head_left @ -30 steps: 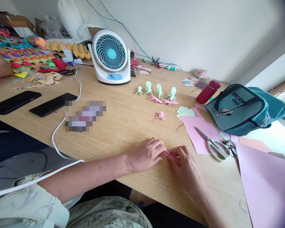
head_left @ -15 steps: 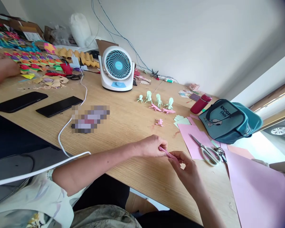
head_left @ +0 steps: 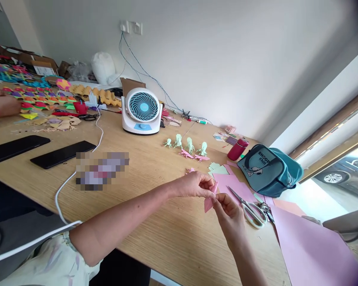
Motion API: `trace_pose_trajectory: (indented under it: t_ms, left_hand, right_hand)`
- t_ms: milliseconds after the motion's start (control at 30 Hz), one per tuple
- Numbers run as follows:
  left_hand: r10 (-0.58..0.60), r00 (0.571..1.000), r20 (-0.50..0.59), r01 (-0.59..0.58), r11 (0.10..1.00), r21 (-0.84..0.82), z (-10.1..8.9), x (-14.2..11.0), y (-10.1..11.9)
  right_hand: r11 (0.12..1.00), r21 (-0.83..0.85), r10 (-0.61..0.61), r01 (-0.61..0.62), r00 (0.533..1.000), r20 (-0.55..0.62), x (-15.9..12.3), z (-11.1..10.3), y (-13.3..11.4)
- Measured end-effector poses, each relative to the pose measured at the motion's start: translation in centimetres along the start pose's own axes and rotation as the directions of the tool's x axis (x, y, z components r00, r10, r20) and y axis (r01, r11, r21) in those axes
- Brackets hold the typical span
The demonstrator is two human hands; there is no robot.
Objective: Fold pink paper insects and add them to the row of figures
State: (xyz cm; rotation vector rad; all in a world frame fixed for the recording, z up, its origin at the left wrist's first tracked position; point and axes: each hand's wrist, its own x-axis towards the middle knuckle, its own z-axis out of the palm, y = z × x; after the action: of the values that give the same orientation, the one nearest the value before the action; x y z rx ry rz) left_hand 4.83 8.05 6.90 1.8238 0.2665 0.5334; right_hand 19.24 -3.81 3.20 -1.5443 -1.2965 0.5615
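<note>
A small folded piece of pink paper [head_left: 209,203] is pinched between both hands above the wooden table. My left hand [head_left: 193,185] grips its upper part, fingers closed. From the right, my right hand [head_left: 230,212] pinches it lower down between thumb and fingers. Just beyond my left hand, a small pink folded figure [head_left: 191,171] is partly hidden. Farther back stand several pale green folded paper figures [head_left: 189,145], with two pink ones [head_left: 201,158] lying in front of them.
White-handled scissors [head_left: 252,212] lie on pink sheets [head_left: 307,242] at the right, near a teal bag [head_left: 261,171] and a red bottle [head_left: 238,149]. A fan [head_left: 142,111] stands at the back. Two black phones [head_left: 62,154], a white cable [head_left: 58,194] and another person's hand [head_left: 1,105] are at the left.
Both hands have lifted the pink paper off the tabletop and turned it from lying nearly level to upright. My view has tilted upward, showing more wall.
</note>
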Motion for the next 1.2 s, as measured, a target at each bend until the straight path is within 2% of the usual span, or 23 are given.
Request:
trace_pose_trajectory:
  t_ms: [200, 300, 433, 567, 667, 767, 867, 1000, 1200]
  left_hand:
    - [-0.046, 0.988, -0.148, 0.044, 0.999, -0.015, 0.2, 0.8, -1.5]
    - [-0.104, 0.982, -0.157, 0.09, 0.991, -0.095, 0.3, 1.0, -2.8]
    - [-0.129, 0.984, -0.12, 0.11, 0.982, -0.15, 0.4, 0.9, -4.7]
    - [-0.098, 0.979, -0.179, 0.083, 0.992, -0.093, 1.0, 0.4, -6.1]
    - [-0.099, 0.972, -0.214, 0.09, 0.995, -0.053, 1.6, 0.0, -7.0]
    - [-0.144, 0.969, -0.2, 0.124, 0.987, -0.106, 2.0, -0.3, -7.6]
    - [-0.174, 0.97, -0.168, 0.136, 0.967, -0.216, 2.0, -0.3, -7.9]
    - [-0.207, 0.971, -0.123, 0.156, 0.929, -0.336, 1.9, -0.1, -8.0]
    - [-0.265, 0.962, -0.065, 0.221, 0.896, -0.385, 1.8, 0.1, -7.9]
  right_hand:
    - [1.0, 0.021, -0.016, 0.017, 0.998, -0.054, 1.5, 0.5, 0.5]
    - [0.998, 0.05, -0.022, 0.024, 0.999, -0.041, 1.8, 0.7, 1.1]
    - [0.996, 0.09, -0.013, 0.014, 1.0, -0.007, 1.7, 1.2, 2.2]
    - [0.989, 0.143, 0.017, -0.025, 0.998, 0.053, 1.3, 1.7, 3.5]
    - [0.975, 0.203, 0.059, -0.088, 0.988, 0.146, 1.0, 1.8, 4.5]
    - [0.975, 0.179, 0.095, -0.134, 0.974, 0.208, 0.9, 1.9, 5.0]
    - [0.978, 0.135, 0.128, -0.158, 0.97, 0.204, 1.0, 1.9, 5.1]
    - [0.965, 0.16, 0.168, -0.209, 0.957, 0.236, 1.2, 1.9, 4.8]
    - [0.946, 0.193, 0.21, -0.259, 0.948, 0.241, 1.2, 1.5, 4.7]
